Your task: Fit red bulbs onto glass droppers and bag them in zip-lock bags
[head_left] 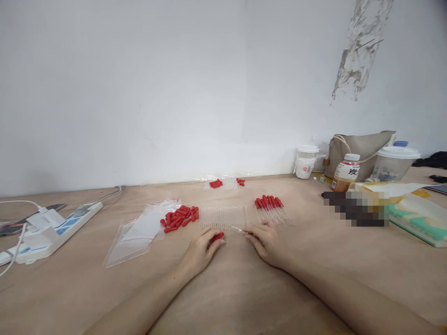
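Note:
My left hand is closed around a red rubber bulb, held near the middle of the table. Facing it, my right hand pinches a clear glass dropper tube, whose free end points left toward the bulb; the two are apart. Just beyond my hands lies a row of clear tubes side by side. Left of that row is a heap of loose red bulbs. To the right, several droppers with red bulbs on their tubes lie together, their tips toward me.
Clear zip bags lie at left beside a white power strip with plugged chargers. By the wall rests a bag with more red bulbs. At right stand a paper cup, a drink bottle, a plastic cup and a grey handbag.

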Action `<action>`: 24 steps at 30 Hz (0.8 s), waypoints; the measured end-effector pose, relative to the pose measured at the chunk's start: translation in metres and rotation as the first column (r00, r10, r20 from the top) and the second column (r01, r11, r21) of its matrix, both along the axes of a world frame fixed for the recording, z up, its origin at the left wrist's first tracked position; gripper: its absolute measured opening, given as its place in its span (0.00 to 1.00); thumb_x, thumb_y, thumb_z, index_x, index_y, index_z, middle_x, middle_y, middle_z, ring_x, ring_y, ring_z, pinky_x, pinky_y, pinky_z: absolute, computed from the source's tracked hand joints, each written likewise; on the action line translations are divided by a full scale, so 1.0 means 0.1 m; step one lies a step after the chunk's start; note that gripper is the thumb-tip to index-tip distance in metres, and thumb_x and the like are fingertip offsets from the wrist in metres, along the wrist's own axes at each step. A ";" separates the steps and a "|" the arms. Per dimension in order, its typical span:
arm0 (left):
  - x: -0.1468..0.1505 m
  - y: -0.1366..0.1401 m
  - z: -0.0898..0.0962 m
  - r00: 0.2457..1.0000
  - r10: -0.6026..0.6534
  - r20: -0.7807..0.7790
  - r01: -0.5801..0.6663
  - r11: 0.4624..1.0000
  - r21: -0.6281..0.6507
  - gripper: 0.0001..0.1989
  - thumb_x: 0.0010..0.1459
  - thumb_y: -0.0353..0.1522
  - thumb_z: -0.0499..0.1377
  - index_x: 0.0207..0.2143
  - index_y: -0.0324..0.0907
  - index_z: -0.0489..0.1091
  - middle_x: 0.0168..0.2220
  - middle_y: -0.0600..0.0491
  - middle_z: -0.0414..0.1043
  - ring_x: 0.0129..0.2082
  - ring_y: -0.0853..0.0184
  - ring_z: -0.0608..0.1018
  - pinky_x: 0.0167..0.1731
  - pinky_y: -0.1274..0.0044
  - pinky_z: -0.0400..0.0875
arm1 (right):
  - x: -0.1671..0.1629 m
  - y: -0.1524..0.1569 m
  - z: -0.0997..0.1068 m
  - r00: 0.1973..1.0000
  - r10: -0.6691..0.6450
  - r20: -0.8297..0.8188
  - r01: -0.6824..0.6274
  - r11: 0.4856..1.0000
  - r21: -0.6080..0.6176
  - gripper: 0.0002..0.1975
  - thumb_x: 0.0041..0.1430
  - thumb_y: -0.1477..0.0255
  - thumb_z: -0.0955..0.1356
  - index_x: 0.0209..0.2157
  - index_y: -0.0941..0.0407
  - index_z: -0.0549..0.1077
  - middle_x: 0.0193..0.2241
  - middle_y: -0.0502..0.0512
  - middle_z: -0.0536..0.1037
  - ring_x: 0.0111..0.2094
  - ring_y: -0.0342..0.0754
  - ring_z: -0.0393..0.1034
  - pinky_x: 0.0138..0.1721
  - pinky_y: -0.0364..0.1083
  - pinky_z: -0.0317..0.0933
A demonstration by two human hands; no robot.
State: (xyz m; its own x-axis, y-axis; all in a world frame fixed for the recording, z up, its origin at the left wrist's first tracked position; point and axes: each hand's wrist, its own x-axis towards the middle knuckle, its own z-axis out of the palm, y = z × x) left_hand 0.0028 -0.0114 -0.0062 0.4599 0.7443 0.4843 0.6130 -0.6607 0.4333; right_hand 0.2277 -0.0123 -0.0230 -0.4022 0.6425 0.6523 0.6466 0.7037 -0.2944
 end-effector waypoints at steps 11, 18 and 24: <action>0.01 0.00 0.01 0.998 -0.048 0.031 0.048 0.999 0.004 0.06 0.57 0.32 0.52 0.37 0.42 0.67 0.35 0.53 0.67 0.36 0.68 0.70 0.37 0.77 0.65 | -0.11 -0.04 0.06 0.997 0.061 0.050 -0.062 0.998 0.019 0.10 0.58 0.74 0.59 0.37 0.55 0.70 0.33 0.53 0.76 0.31 0.43 0.67 0.39 0.47 0.47; 0.00 -0.01 0.03 0.997 -0.076 0.006 0.076 0.997 -0.013 0.08 0.59 0.33 0.50 0.35 0.42 0.67 0.32 0.53 0.69 0.33 0.68 0.71 0.34 0.78 0.65 | -0.09 -0.03 0.06 0.993 0.077 0.091 -0.079 0.997 0.017 0.10 0.57 0.75 0.60 0.36 0.53 0.71 0.30 0.49 0.76 0.29 0.41 0.66 0.39 0.46 0.46; 0.00 -0.05 0.06 0.978 -0.153 -0.141 0.150 0.988 -0.034 0.13 0.61 0.35 0.47 0.33 0.41 0.69 0.28 0.53 0.68 0.31 0.68 0.70 0.32 0.78 0.63 | -0.04 -0.02 0.14 0.974 0.070 0.217 -0.072 0.997 0.000 0.10 0.57 0.73 0.60 0.33 0.51 0.73 0.27 0.49 0.75 0.28 0.40 0.66 0.38 0.46 0.45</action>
State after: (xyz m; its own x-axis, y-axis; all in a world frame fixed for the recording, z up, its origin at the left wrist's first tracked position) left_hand 0.0027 -0.0164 -0.0004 0.6311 0.6711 0.3890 0.5635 -0.7413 0.3647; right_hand 0.2235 -0.0142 -0.0093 -0.5789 0.6024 0.5496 0.6427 0.7519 -0.1471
